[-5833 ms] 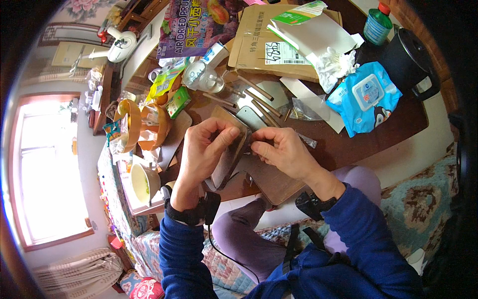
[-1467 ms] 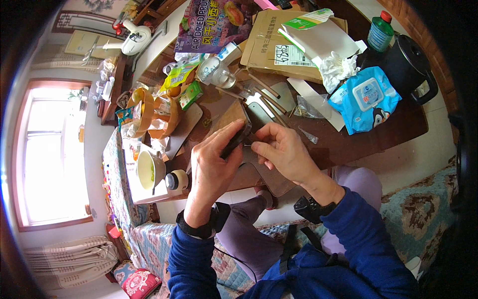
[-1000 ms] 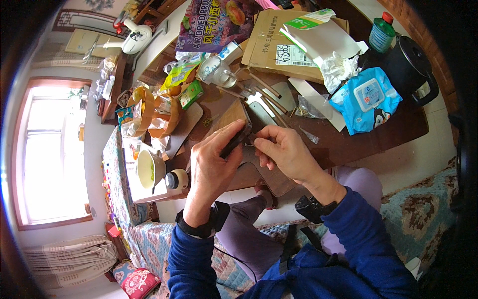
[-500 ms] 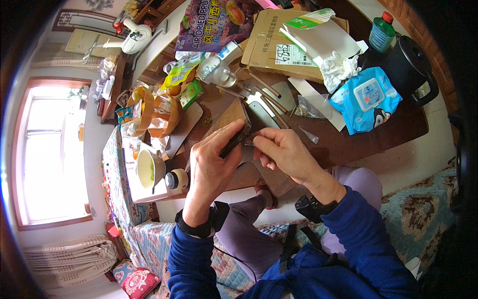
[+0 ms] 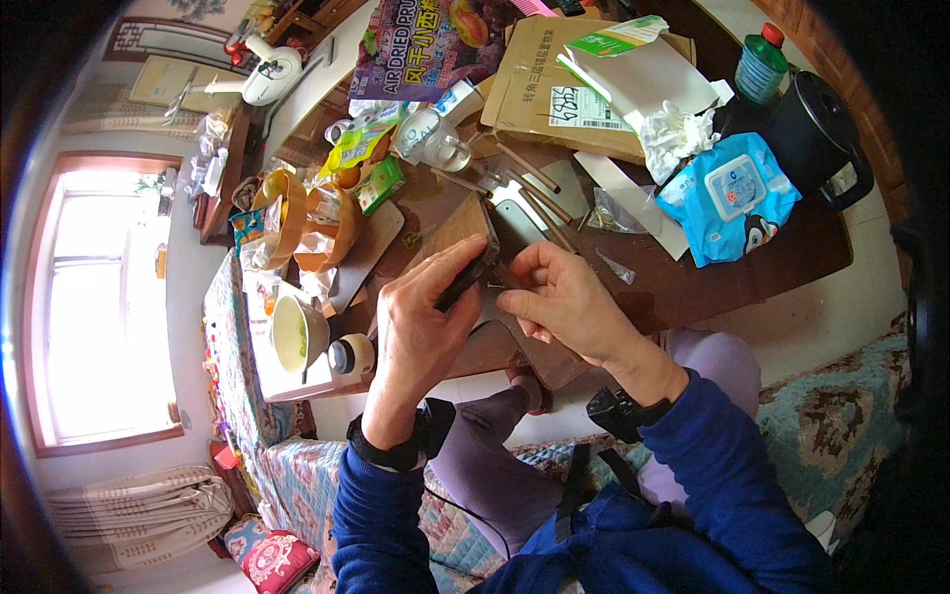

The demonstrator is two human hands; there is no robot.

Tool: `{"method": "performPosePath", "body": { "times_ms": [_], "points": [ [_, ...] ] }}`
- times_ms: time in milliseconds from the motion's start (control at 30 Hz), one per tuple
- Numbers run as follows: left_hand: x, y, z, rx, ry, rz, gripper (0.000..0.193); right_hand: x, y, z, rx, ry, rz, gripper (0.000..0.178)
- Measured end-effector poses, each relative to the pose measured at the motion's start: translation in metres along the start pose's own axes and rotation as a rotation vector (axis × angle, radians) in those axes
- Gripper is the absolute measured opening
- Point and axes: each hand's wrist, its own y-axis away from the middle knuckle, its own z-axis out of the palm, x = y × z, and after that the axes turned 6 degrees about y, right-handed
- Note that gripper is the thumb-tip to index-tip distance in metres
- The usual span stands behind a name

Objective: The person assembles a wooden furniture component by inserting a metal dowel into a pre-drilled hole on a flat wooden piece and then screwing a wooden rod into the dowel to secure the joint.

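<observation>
My left hand [image 5: 424,322] is wrapped round a brown wood-look board [image 5: 463,223], held tilted over the table with its dark edge facing right. Close against that edge is my right hand [image 5: 562,302], its thumb and forefinger pinched together. A tiny thin piece shows by those fingertips, too small to name. Beyond the hands lie several brown rods [image 5: 542,203] on the table. A clear bag of small hardware [image 5: 616,213] and a smaller clear packet [image 5: 616,267] rest right of the rods.
On the dark table [image 5: 712,292] stand a blue wipes pack [image 5: 732,198], a black kettle-like pot [image 5: 816,139], a green bottle [image 5: 760,67] and a flattened carton [image 5: 534,89]. At left are orange bowls [image 5: 332,228], a cream bowl [image 5: 295,337] and a clear plastic jar [image 5: 433,141].
My right hand's fingers have shifted slightly and curled differently beside the board's edge, baring the tiny piece there a little more. My left hand and the board have hardly moved.
</observation>
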Motion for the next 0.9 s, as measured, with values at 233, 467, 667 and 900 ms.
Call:
{"method": "performPosePath", "body": {
  "times_ms": [233, 467, 667, 900],
  "points": [
    [0.0, 0.0, -0.001, -0.003, 0.011, -0.009, 0.044, -0.001, -0.003, -0.002, 0.005, -0.004, 0.011, 0.015],
    [0.0, 0.0, 0.0, -0.007, -0.002, -0.004, 0.045, 0.003, -0.002, 0.0, 0.012, -0.062, -0.015, 0.018],
    [-0.002, 0.0, -0.002, 0.02, 0.023, 0.004, 0.042, 0.004, -0.002, -0.005, -0.061, -0.017, 0.026, 0.022],
    [-0.003, -0.001, 0.0, 0.035, 0.043, -0.002, 0.041, 0.006, -0.001, -0.009, -0.092, -0.027, 0.041, 0.022]
  ]
}}
